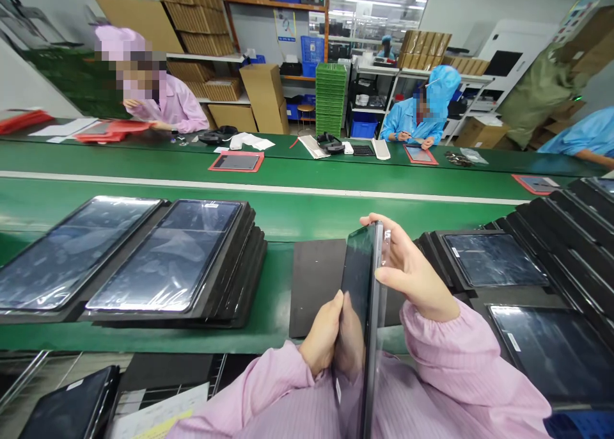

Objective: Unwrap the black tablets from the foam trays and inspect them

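Note:
I hold a dark tablet (361,285) upright on its edge in front of me, its glossy screen facing left. My left hand (322,336) grips its lower left edge, thumb on the glass. My right hand (412,272) wraps round the back and the top right edge, fingers curled over the frame. Below the tablet lies a black mat (314,285) on the green bench (278,215).
Stacks of black trays with film-covered tablets sit at the left (173,260) and at the right (494,260). Another tablet (71,407) lies at the lower left. Across the green conveyor, a person in pink (163,100) and a person in blue (422,116) work at their places.

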The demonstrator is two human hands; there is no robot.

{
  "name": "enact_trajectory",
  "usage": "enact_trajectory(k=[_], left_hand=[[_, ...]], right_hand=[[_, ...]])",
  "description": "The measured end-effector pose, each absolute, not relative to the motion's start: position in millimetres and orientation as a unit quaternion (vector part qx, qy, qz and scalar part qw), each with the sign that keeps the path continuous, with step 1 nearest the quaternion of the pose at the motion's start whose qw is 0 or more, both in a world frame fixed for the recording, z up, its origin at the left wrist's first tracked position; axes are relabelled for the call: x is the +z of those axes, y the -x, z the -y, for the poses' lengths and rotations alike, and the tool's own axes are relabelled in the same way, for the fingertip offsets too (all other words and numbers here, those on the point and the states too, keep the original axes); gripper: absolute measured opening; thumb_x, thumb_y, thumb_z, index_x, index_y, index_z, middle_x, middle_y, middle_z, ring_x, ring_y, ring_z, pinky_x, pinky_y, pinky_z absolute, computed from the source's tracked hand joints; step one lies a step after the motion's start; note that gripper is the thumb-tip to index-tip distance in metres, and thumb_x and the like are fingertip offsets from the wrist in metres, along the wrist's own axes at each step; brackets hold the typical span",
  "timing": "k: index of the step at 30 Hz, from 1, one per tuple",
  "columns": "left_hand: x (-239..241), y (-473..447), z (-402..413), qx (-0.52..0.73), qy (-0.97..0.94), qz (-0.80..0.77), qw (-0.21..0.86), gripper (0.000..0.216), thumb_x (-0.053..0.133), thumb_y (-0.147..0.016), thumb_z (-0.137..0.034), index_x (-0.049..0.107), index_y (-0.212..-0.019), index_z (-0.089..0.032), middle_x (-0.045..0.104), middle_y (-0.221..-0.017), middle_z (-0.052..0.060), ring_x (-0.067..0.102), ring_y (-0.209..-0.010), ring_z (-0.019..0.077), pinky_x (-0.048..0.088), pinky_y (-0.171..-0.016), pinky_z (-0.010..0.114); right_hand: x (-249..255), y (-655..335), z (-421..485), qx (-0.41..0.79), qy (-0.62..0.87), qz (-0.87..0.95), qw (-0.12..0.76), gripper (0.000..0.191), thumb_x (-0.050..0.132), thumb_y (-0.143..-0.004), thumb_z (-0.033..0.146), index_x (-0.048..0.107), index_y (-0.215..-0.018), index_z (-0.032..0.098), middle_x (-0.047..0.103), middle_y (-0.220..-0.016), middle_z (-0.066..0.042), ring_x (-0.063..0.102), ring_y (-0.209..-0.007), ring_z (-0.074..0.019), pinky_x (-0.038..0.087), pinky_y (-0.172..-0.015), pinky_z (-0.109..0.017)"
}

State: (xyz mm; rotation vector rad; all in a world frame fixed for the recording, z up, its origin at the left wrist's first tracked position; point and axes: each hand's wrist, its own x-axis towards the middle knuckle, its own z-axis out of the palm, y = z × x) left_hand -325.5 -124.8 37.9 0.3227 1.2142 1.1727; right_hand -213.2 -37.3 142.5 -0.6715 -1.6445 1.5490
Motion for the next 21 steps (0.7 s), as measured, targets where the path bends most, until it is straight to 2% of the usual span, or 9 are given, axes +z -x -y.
enact_trajectory(k=[3,9,13,17,21], left_hand=[[42.9,329.5,124.2,0.516,-0.126,-0.507,0.678,0.064,0.067,-0.045,-0.074,0.068,-0.072,-0.016,0.071,-0.076,0.008,0.063,-0.081,0.0228,0.048,-0.077,0.031],[49.2,338.6,125.7,0.527,-0.133,-0.555,0.630,0.058,0.070,-0.042,-0.072,0.059,-0.058,-0.017,0.063,-0.059,0.001,0.056,-0.065,0.0171,0.044,-0.065,0.028],[50.0,343.5,125.7,0.530,-0.159,-0.560,0.617,0.054,0.069,-0.050,-0.069,0.060,-0.061,-0.016,0.063,-0.062,0.001,0.055,-0.067,0.0172,0.043,-0.068,0.029],[48.4,350.2,123.6,0.546,-0.166,-0.559,0.602,0.053,0.067,-0.054,-0.067,0.061,-0.063,-0.015,0.064,-0.065,0.003,0.056,-0.070,0.0181,0.043,-0.067,0.029],[49.1,357.2,122.9,0.572,-0.136,-0.573,0.572,0.056,0.071,-0.047,-0.068,0.061,-0.062,-0.015,0.062,-0.063,0.001,0.054,-0.068,0.0162,0.042,-0.065,0.027]], right_hand=[[143.3,209.3,38.3,0.606,0.264,0.643,0.387,0.069,0.076,-0.065,0.050,0.047,-0.124,0.031,0.046,-0.133,-0.004,0.056,-0.098,-0.0191,0.051,-0.077,-0.028],[145.0,205.4,39.4,0.608,0.252,0.627,0.416,0.067,0.077,-0.064,0.049,0.050,-0.123,0.033,0.048,-0.133,-0.002,0.053,-0.112,-0.0218,0.051,-0.083,-0.030],[142.3,206.4,41.5,0.612,0.239,0.620,0.428,0.066,0.077,-0.066,0.046,0.049,-0.125,0.032,0.045,-0.138,-0.001,0.047,-0.122,-0.0221,0.047,-0.092,-0.031],[133.5,208.2,55.3,0.628,0.224,0.614,0.423,0.075,0.074,-0.072,0.041,0.036,-0.137,0.035,0.031,-0.148,0.001,0.029,-0.136,-0.0205,0.037,-0.104,-0.033],[122.5,205.4,75.0,0.659,0.217,0.615,0.375,0.081,0.069,-0.077,0.042,0.023,-0.144,0.035,0.025,-0.151,-0.001,0.024,-0.137,-0.0225,0.036,-0.105,-0.037]])
